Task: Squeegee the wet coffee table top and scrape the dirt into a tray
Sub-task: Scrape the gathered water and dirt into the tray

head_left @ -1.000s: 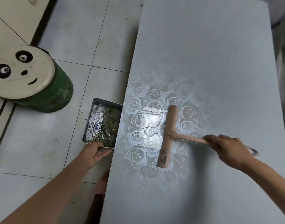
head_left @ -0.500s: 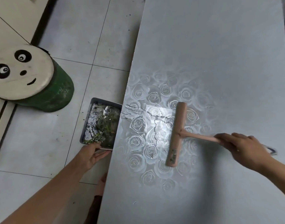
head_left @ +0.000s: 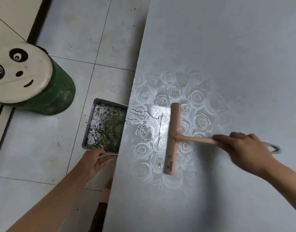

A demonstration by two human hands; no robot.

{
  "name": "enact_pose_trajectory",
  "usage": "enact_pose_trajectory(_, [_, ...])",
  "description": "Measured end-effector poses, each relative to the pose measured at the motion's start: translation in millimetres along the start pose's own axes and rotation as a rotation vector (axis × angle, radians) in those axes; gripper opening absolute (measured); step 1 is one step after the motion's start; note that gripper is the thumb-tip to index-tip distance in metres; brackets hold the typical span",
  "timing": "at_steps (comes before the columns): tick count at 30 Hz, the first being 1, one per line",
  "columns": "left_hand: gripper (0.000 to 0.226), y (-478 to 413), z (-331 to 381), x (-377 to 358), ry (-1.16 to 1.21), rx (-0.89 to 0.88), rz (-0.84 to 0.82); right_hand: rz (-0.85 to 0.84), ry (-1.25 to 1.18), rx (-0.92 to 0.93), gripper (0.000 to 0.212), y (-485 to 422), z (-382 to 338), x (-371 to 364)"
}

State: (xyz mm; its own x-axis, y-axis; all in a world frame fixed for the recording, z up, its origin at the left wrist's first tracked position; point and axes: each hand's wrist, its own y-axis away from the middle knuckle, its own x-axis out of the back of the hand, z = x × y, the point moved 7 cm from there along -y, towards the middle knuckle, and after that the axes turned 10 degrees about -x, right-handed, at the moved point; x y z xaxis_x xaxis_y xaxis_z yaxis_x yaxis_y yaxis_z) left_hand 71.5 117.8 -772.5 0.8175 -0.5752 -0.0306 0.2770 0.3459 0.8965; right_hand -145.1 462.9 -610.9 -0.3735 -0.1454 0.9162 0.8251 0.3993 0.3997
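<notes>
Your floor [head_left: 43, 148] is pale grey tile, dark joints crossing it, scuffed and speckled with grit. On your left a stool [head_left: 21, 72] stands on it: panda face on the white seat, green body below. Behind it a dark strip [head_left: 39, 19] borders lighter flooring.

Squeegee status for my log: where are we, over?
Right hand grips squeegee handle, blade on wet table top. Left hand holds tray at table edge. Only water streaks between blade and tray.

Two hands [head_left: 93, 160] [head_left: 244, 151], one pink squeegee [head_left: 173, 139], one metal tray [head_left: 87, 128], one rose-patterned bench [head_left: 227, 47], one panda-faced stool [head_left: 19, 72]
</notes>
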Motion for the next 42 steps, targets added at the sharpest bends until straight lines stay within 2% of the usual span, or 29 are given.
enact_pose_trajectory(5, [0.027,5,1,-4,0.023,-0.025,-0.023,-0.071,-0.011,0.085,0.035,-36,-85,-26])
enact_pose_trajectory(7, [0.027,5,1,-2,0.025,-0.025,-0.023,-0.023,0.0,0.118,0.034,-40,-104,-19])
enact_pose_trajectory(12, [0.033,5,2,-3,0.027,-0.011,-0.029,0.05,-0.008,0.084,0.028,-28,-67,20])
enact_pose_trajectory(16, [0.038,5,1,-4,0.035,-0.018,-0.023,0.003,0.128,0.013,0.026,-21,-50,25])
enact_pose_trajectory(21, [0.037,1,-2,-2,0.024,-0.014,-0.005,-0.035,0.084,0.052,0.035,-40,-111,-1])
enact_pose_trajectory(25, [0.031,-1,-2,0,0.008,-0.017,0.011,0.049,0.113,0.088,0.031,-49,-158,1])
enact_pose_trajectory(28, [0.03,-2,-4,1,0.011,-0.011,0.0,0.078,0.036,0.069,0.026,-38,-144,22])
enact_pose_trajectory(30, [0.038,-2,-4,1,0.021,0.01,-0.009,0.096,0.045,0.033,0.022,-24,-119,36])
enact_pose_trajectory(34, [0.048,-2,-3,0,0.011,0.017,-0.025,0.064,0.1,-0.055,0.029,1,-90,38])
enact_pose_trajectory(37, [0.044,-5,-5,1,0.004,0.016,-0.024,0.003,0.106,-0.054,0.029,-3,-112,14])
enact_pose_trajectory(42, [0.021,-2,-6,1,-0.009,-0.001,-0.026,0.059,0.067,-0.041,0.027,-26,-147,2])
